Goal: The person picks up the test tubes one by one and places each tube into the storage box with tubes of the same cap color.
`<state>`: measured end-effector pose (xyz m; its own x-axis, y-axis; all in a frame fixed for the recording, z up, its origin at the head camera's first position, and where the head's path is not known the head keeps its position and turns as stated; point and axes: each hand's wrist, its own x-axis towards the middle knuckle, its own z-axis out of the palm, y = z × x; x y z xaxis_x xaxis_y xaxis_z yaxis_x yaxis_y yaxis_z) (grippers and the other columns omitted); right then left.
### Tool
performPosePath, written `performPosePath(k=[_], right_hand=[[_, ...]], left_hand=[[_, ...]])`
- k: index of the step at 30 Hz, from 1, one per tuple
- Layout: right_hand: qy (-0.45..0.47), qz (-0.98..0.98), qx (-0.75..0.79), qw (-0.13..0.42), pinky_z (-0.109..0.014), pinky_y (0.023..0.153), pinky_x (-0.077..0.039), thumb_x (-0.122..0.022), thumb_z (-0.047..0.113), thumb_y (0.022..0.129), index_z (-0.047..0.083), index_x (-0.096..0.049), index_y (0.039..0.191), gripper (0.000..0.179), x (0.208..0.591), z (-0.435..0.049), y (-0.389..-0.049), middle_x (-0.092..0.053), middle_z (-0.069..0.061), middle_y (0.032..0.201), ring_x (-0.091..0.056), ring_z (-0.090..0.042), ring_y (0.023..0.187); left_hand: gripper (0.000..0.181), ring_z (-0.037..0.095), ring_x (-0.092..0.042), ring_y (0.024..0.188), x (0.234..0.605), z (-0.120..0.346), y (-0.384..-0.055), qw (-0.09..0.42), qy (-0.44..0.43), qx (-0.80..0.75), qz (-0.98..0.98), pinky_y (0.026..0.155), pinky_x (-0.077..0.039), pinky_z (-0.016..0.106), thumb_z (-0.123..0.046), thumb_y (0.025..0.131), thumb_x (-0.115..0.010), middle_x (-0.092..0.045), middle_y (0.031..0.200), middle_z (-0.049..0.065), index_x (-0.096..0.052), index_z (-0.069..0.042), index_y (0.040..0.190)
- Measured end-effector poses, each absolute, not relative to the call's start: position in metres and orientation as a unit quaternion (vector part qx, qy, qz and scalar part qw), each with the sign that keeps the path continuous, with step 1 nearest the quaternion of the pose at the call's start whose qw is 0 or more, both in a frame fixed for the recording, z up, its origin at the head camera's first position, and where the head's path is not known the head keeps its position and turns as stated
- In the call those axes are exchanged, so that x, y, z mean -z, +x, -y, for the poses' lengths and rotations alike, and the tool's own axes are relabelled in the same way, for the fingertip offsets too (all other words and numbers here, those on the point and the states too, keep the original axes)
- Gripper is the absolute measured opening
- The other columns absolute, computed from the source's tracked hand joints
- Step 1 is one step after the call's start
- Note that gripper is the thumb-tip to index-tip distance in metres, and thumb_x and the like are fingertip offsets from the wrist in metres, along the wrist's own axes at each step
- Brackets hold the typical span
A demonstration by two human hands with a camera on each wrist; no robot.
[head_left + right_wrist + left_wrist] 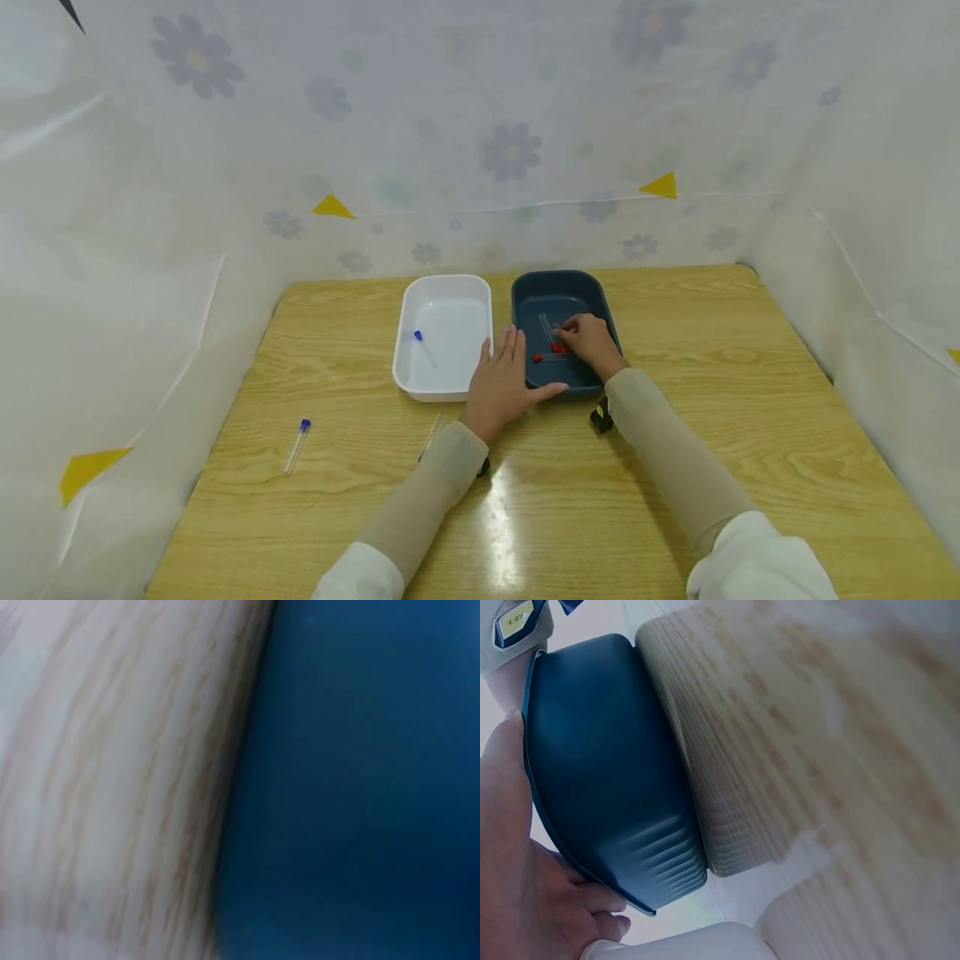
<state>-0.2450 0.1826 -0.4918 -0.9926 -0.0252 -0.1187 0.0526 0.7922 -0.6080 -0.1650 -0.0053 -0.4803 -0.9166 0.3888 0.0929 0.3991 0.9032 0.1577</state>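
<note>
In the head view my right hand (592,343) reaches into the dark blue tray (564,385), its thumb and index finger pinched on a slim clear test tube with a red cap; the fingers partly hide it. Other red-capped test tubes (551,357) lie on the tray floor close by. My left hand (498,388) rests at this tray's near left corner, thumb along the near rim and fingers extended between the two trays. The left wrist view shows that hand (532,877) touching the dark blue rim. Only the tray's outer wall (352,780) and table appear, blurred, in the right wrist view.
A white tray (450,385) stands left of the dark one, holding one blue-capped test tube (424,347). Another blue-capped tube (297,447) lies on the wooden table (247,500) at left. One more (432,435) is partly behind my left sleeve. Flowered sheeting encloses the table.
</note>
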Motion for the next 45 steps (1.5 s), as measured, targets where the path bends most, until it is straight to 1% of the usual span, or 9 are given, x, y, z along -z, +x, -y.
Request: performPosePath(k=[14, 21, 22, 27, 31, 34, 38, 41, 45], right_hand=[[0.013, -0.944, 0.324, 0.067, -0.042, 0.072, -0.051, -0.057, 0.038, 0.092, -0.001, -0.064, 0.11, 0.043, 0.49, -0.182, -0.244, -0.065, -0.016, 0.098, -0.062, -0.026, 0.082], [0.009, -0.941, 0.333, 0.058, -0.034, 0.058, -0.043, -0.051, 0.043, 0.094, 0.004, -0.068, 0.095, 0.043, 0.492, -0.181, -0.244, -0.062, -0.009, 0.074, -0.055, -0.021, 0.063], [0.008, -0.942, 0.331, 0.056, -0.035, 0.059, -0.043, -0.051, 0.043, 0.094, 0.004, -0.068, 0.097, 0.043, 0.492, -0.182, -0.244, -0.062, -0.009, 0.078, -0.055, -0.021, 0.065], [-0.002, -0.946, 0.32, 0.042, -0.035, 0.057, -0.043, -0.048, 0.042, 0.096, 0.004, -0.069, 0.091, 0.044, 0.492, -0.186, -0.247, -0.062, -0.009, 0.074, -0.054, -0.022, 0.062], [-0.02, -0.949, 0.313, 0.005, -0.035, 0.058, -0.045, -0.048, 0.039, 0.097, 0.002, -0.067, 0.097, 0.042, 0.491, -0.188, -0.251, -0.062, -0.01, 0.075, -0.055, -0.021, 0.062], [-0.045, -0.948, 0.313, -0.046, -0.038, 0.062, -0.047, -0.049, 0.033, 0.097, 0.0, -0.064, 0.107, 0.038, 0.489, -0.189, -0.253, -0.062, -0.01, 0.084, -0.057, -0.021, 0.069], [-0.077, -0.938, 0.317, -0.115, -0.042, 0.069, -0.048, -0.052, 0.026, 0.096, 0.0, -0.063, 0.11, 0.031, 0.483, -0.189, -0.254, -0.061, -0.012, 0.091, -0.058, -0.024, 0.076], [-0.096, -0.933, 0.311, -0.152, -0.043, 0.074, -0.048, -0.053, 0.023, 0.096, 0.001, -0.063, 0.11, 0.028, 0.477, -0.188, -0.252, -0.062, -0.013, 0.096, -0.058, -0.025, 0.083], [-0.13, -0.931, 0.297, -0.169, -0.044, 0.085, -0.046, -0.052, 0.027, 0.096, 0.003, -0.061, 0.115, 0.032, 0.464, -0.183, -0.242, -0.061, -0.013, 0.107, -0.057, -0.027, 0.097]], left_hand=[[0.117, 0.021, -0.007, 0.141, 0.479, 0.005, -0.166, 0.022, -0.199, 0.077, 0.977, 0.112, -0.004, 0.046, -0.089, 0.069, -0.017, -0.013, 0.154, 0.013, -0.014, -0.004, 0.149], [0.118, 0.021, -0.006, 0.141, 0.48, 0.005, -0.168, 0.023, -0.2, 0.075, 0.977, 0.112, -0.005, 0.046, -0.09, 0.068, -0.018, -0.014, 0.153, 0.013, -0.017, -0.003, 0.148], [0.118, 0.021, -0.007, 0.141, 0.481, 0.005, -0.169, 0.024, -0.2, 0.076, 0.977, 0.112, -0.005, 0.046, -0.09, 0.068, -0.018, -0.015, 0.153, 0.013, -0.017, -0.004, 0.148], [0.118, 0.022, -0.009, 0.141, 0.483, 0.001, -0.174, 0.032, -0.207, 0.072, 0.975, 0.112, -0.006, 0.047, -0.09, 0.068, -0.016, -0.016, 0.153, 0.013, -0.017, -0.003, 0.148], [0.118, 0.023, -0.011, 0.141, 0.481, -0.002, -0.177, 0.042, -0.208, 0.067, 0.975, 0.111, -0.01, 0.047, -0.09, 0.068, -0.018, -0.018, 0.152, 0.014, -0.02, -0.002, 0.148], [0.117, 0.022, -0.01, 0.141, 0.479, -0.003, -0.181, 0.045, -0.211, 0.06, 0.975, 0.111, -0.01, 0.048, -0.089, 0.068, -0.018, -0.018, 0.152, 0.013, -0.019, -0.003, 0.148], [0.115, 0.022, -0.005, 0.141, 0.476, -0.003, -0.185, 0.048, -0.216, 0.047, 0.974, 0.111, -0.007, 0.048, -0.088, 0.07, -0.012, -0.012, 0.154, 0.012, -0.017, -0.004, 0.148], [0.109, 0.023, -0.004, 0.141, 0.47, 0.001, -0.184, 0.06, -0.22, 0.057, 0.972, 0.112, -0.008, 0.046, -0.084, 0.074, -0.01, -0.008, 0.155, 0.011, -0.013, -0.005, 0.149], [0.093, 0.024, -0.01, 0.141, 0.456, 0.014, -0.176, 0.077, -0.223, 0.111, 0.966, 0.112, -0.013, 0.042, -0.074, 0.086, -0.021, -0.015, 0.153, 0.013, -0.017, -0.004, 0.148]])
